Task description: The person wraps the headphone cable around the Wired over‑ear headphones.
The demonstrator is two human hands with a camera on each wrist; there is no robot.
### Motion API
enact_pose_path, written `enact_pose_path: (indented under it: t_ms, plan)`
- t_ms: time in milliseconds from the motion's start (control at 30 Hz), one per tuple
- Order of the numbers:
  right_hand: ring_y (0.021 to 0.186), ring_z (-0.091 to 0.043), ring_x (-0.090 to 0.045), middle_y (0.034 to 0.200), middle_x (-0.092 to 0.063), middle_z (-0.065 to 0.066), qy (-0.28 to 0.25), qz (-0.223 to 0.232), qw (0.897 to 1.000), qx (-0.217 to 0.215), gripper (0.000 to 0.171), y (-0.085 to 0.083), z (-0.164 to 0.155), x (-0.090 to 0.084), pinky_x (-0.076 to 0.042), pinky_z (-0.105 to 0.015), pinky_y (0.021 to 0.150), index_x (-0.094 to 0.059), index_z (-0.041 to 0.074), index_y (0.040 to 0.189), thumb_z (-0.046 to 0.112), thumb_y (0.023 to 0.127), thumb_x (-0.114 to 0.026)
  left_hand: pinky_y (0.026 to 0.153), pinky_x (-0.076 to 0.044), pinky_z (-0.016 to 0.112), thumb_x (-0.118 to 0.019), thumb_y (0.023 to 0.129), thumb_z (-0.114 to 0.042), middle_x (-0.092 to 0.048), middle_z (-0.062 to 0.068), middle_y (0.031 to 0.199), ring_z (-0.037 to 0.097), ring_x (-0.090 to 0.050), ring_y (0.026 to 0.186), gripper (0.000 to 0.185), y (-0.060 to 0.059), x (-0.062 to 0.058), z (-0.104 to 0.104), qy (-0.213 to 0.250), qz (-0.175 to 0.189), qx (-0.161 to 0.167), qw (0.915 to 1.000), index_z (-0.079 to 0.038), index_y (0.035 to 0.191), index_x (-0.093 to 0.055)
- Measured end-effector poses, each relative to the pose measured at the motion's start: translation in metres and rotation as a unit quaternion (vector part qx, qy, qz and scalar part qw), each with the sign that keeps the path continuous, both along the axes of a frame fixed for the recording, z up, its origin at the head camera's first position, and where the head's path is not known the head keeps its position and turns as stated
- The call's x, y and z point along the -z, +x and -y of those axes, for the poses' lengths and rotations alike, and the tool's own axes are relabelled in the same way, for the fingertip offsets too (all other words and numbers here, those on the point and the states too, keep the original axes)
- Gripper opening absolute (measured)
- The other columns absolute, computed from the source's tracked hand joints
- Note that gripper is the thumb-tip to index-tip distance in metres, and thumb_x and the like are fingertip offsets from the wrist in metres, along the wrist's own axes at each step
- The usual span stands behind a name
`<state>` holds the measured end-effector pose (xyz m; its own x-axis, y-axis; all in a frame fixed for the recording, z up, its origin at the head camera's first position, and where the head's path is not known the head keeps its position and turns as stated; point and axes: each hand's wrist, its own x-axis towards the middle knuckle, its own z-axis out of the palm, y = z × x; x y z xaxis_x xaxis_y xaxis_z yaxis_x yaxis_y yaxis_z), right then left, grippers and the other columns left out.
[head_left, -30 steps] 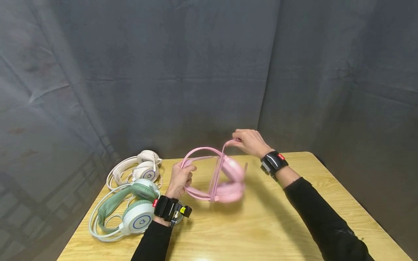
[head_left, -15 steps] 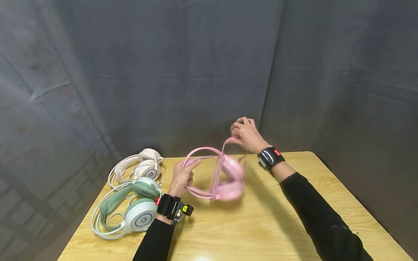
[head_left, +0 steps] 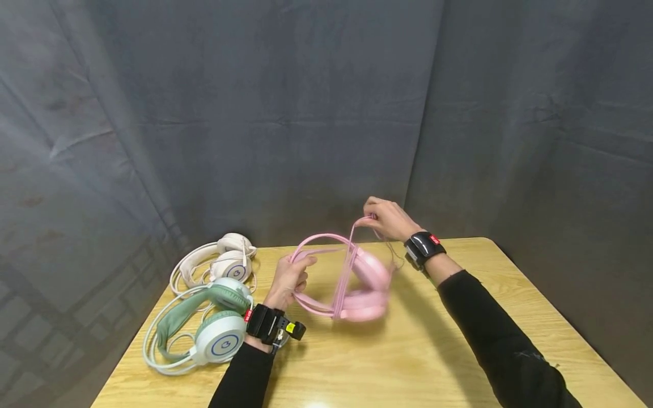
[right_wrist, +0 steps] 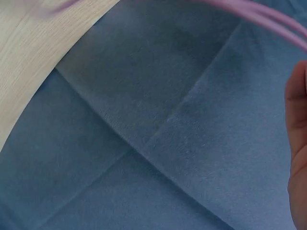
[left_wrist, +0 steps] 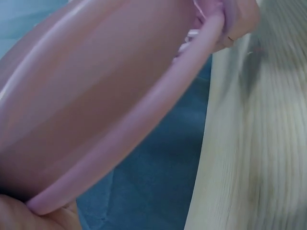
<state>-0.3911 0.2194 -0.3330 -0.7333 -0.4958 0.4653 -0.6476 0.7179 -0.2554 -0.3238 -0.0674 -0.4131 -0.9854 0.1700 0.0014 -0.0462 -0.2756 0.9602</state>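
Pink over-ear headphones are held up over the table, ear cups toward the right. My left hand grips their headband on the left side; in the left wrist view the pink headband fills much of the picture. Several turns of pink cable run across the headband near the ear cups. From there the cable rises to my right hand, which pinches it up and to the right. A loose, blurred end dangles below that hand. The right wrist view catches only the hand's edge and blurred pink cable.
On the left of the wooden table lie white-and-green headphones, close beside my left wrist. Behind them are cream-white headphones with coiled cable. Dark grey cloth hangs behind and along both sides.
The right hand rose with its fingers lifting, then came down and closed on the cable again. The pink headphones and left hand shifted slightly right, and the loose cable end swings below the right hand.
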Motion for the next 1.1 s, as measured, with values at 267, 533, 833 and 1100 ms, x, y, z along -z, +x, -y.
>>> enact_pose_path:
  t_ms: [267, 533, 833, 1100]
  plan:
    - [0.065, -0.008, -0.057, 0.087, -0.064, 0.004, 0.029, -0.013, 0.999, 0.016, 0.023, -0.006, -0.01, 0.009, -0.049, -0.03, 0.065, -0.07, 0.018, 0.09, 0.038, 0.095, -0.059, 0.031, -0.019, 0.012, -0.052, 0.084, 0.003, -0.03, -0.012, 0.043, -0.001, -0.025, 0.034, 0.031, -0.001, -0.002, 0.008, 0.117, 0.021, 0.052, 0.9915, -0.016, 0.061, -0.044]
    - [0.074, -0.01, -0.059, 0.093, -0.059, 0.003, 0.061, 0.023, 0.997, 0.032, 0.02, -0.006, -0.027, 0.027, -0.052, -0.033, 0.071, -0.069, 0.016, 0.099, 0.031, 0.098, -0.056, 0.033, -0.018, 0.011, -0.039, 0.088, 0.003, -0.03, -0.011, 0.044, -0.001, -0.024, 0.034, 0.036, -0.004, -0.002, 0.015, 0.187, 0.067, 0.126, 0.9718, -0.019, 0.059, -0.036]
    - [0.099, -0.028, -0.062, 0.106, -0.068, -0.008, 0.08, 0.0, 0.996, 0.046, 0.019, -0.008, -0.047, 0.048, -0.049, -0.048, 0.095, -0.071, 0.007, 0.101, 0.022, 0.097, -0.059, 0.038, -0.01, 0.011, -0.027, 0.093, 0.0, -0.014, -0.009, 0.053, 0.002, -0.005, 0.046, 0.041, -0.003, -0.011, 0.027, 0.268, 0.109, 0.167, 0.9426, -0.02, 0.057, -0.029]
    - [0.111, -0.034, -0.043, 0.121, -0.048, -0.014, -0.009, 0.034, 0.996, 0.079, 0.026, -0.006, -0.054, 0.059, -0.04, -0.052, 0.095, -0.074, 0.004, 0.107, 0.024, 0.097, -0.06, 0.038, -0.011, 0.012, -0.028, 0.094, -0.001, -0.013, -0.008, 0.052, 0.003, -0.006, 0.046, 0.043, -0.005, -0.012, 0.03, 0.27, 0.109, 0.144, 0.9458, -0.02, 0.056, -0.026]
